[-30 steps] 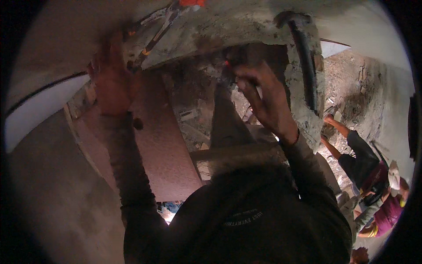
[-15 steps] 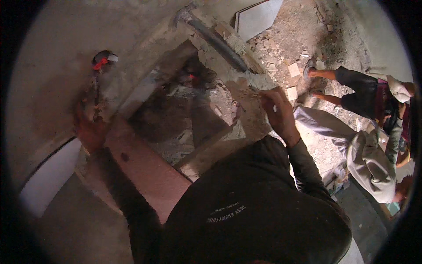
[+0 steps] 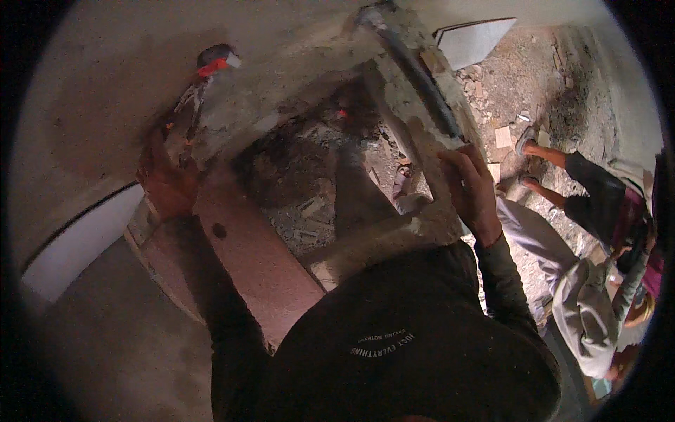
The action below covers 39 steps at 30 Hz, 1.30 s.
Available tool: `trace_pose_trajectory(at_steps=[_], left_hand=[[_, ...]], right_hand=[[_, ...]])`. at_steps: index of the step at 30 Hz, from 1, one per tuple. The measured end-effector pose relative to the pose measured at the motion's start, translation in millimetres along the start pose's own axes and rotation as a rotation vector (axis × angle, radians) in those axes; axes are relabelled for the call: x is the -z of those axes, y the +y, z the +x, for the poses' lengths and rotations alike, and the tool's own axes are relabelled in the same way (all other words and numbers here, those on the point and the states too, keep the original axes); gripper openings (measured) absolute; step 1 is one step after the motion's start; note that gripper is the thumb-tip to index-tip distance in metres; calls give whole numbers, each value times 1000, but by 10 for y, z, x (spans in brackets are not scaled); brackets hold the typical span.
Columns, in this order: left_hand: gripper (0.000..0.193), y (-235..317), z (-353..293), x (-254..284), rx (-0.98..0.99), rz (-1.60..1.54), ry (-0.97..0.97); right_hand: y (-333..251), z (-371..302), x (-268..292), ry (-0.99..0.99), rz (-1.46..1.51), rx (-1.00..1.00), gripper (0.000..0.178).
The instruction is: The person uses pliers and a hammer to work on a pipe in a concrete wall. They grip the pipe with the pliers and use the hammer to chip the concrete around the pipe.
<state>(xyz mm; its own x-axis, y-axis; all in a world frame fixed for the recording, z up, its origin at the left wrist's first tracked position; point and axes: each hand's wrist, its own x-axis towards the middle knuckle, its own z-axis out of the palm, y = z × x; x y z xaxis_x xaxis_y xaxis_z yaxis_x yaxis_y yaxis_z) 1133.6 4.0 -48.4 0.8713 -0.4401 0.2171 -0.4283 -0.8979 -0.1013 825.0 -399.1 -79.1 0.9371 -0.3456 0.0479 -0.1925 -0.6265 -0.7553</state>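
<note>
My left hand is raised at the wall beside a reddish wooden board. Its fingers are dim and curled in at the lower end of a thin, dark strand-like piece. That piece leads up to a dark and white fitting with a red band at the wall. What the fingers hold is too blurred to make out. My right hand grips a rough, pale wooden beam, fingers bent over its edge. Just beyond it, a dark-handled claw hammer lies along the beam.
Below the frame's opening lies rubble far down. At right a person in dark shorts stands on the littered floor, near another in pale grey clothing. White panels lean at left and at the far wall.
My view has turned, so the frame, hammer and fitting sit farther right. Both hands stay at about the same spots, the left by the strand, the right on the beam.
</note>
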Motion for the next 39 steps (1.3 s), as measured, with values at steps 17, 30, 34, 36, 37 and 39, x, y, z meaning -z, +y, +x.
trace_pose_trajectory(at_steps=[17, 30, 34, 36, 37, 39], left_hand=[[87, 5, -6, 46, 15, -60, -32], [89, -52, -61, 1, -12, -41, 48], [86, -99, -72, -22, -52, -87, 94], [90, -73, -47, -1, -46, -81, 85], [89, -34, -12, 11, -53, -84, 93], [88, 65, 71, 68, -32, -22, 37]], right_hand=[[-93, 2099, -1356, -109, -160, 412, 37], [-28, 2195, -1390, -33, -330, 408, 27], [-165, 2219, -1371, 6, -174, 415, 27], [-166, 2241, -1357, -8, -138, 381, 28], [-148, 2256, -1341, -19, -161, 349, 29], [-99, 2297, -1331, -33, -122, 318, 30]])
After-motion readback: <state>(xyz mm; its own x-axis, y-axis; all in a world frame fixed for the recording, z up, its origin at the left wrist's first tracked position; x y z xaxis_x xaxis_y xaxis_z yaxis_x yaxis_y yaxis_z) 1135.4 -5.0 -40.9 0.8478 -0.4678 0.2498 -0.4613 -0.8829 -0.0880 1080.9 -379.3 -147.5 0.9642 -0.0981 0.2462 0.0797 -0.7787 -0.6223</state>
